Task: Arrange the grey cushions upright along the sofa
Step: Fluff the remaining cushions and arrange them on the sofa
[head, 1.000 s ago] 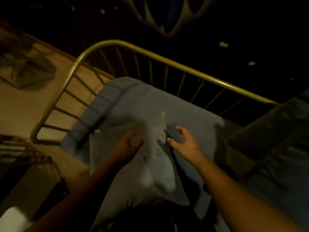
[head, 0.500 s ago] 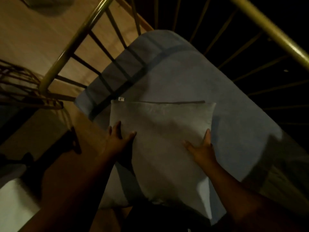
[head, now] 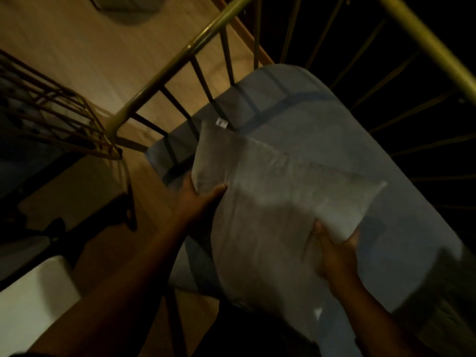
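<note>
A light grey cushion (head: 270,202) hangs tilted over the blue-grey sofa seat (head: 347,140), with a small white tag at its far left corner. My left hand (head: 198,199) grips its left edge, thumb on top. My right hand (head: 334,256) clutches its right lower corner from underneath. The cushion's near edge drops out of sight into the dark area below me.
A brass rail (head: 180,60) with dark spindles curves round the sofa's left end and back. Beside it lies pale wooden floor (head: 85,57), with a brass wire rack (head: 51,112) at the left and a white object (head: 33,300) at the lower left.
Both hands went from lying flat on the cushion to gripping its sides. The cushion has lifted and turned, its tagged corner now nearer the rail. The view shifted right.
</note>
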Demonstrator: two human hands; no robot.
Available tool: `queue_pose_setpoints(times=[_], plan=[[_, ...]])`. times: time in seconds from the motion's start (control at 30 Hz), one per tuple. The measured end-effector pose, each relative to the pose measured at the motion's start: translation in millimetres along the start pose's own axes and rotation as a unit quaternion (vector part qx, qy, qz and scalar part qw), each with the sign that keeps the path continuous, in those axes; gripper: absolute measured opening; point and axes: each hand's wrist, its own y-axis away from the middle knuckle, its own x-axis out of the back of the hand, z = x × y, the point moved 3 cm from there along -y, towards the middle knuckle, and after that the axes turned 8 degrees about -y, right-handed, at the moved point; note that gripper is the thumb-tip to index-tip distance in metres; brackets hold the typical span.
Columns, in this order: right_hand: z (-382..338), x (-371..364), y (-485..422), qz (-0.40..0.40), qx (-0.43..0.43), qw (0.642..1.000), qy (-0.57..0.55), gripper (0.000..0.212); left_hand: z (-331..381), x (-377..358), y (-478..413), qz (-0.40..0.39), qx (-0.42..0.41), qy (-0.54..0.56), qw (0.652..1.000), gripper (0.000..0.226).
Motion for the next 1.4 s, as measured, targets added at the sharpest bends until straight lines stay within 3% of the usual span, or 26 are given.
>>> queue_pose_setpoints(times=[0.17,0.33,0.43,0.5,0.77,0.93,1.1,1.13,1.23,1.27,1.4], plan=[[-25.4,-36.4,-13.3,-0.015,0.029,0.996,-0.088,0.079,75.3,38.0,-48.0,0.024,-0.103,-0.077,0.991,0.104],[-12.3,-78.2,-4.7,0.055,-0.019,0.988,-0.146,0.100,117.7,37.4,-88.4,0.019,-0.142,-0.172,0.975,0.111],[-7.7,-92.1,4.1,0.082,-0.024,0.982,-0.167,0.071,119.5,30.3,-113.3,0.016,-0.135,-0.236,0.962,0.120],[-2.3,-102.1,7.3,0.064,-0.028,0.984,-0.164,0.066,117.4,28.1,-127.6,0.019,-0.144,-0.274,0.951,0.117],[3.7,-143.4,-12.5,0.035,-0.072,0.984,-0.158,0.094,109.9,31.3,-149.8,-0.003,-0.153,-0.337,0.929,0.103],[3.6,-141.3,-18.6,0.018,-0.121,0.984,-0.130,0.115,92.4,12.0,-139.6,0.036,-0.179,-0.330,0.926,0.094],[-3.3,-117.6,-16.6,-0.044,-0.156,0.984,-0.075,0.102,87.4,2.0,-103.6,0.051,-0.161,-0.303,0.938,0.082],[-5.9,-110.1,-15.4,-0.061,-0.143,0.987,-0.045,0.091,90.1,-2.6,-93.3,0.043,-0.155,-0.290,0.943,0.077],[-20.9,-81.4,-8.6,-0.078,-0.102,0.992,0.002,0.029,103.0,-23.3,-55.0,0.011,-0.199,-0.254,0.946,0.063],[-26.2,-70.7,-6.4,-0.087,-0.093,0.992,-0.001,0.020,106.5,-30.7,-40.1,-0.006,-0.209,-0.239,0.948,0.060],[-50.5,-26.5,8.9,-0.097,-0.046,0.994,-0.015,0.021,118.7,-56.9,33.9,-0.060,-0.251,-0.199,0.945,0.053]])
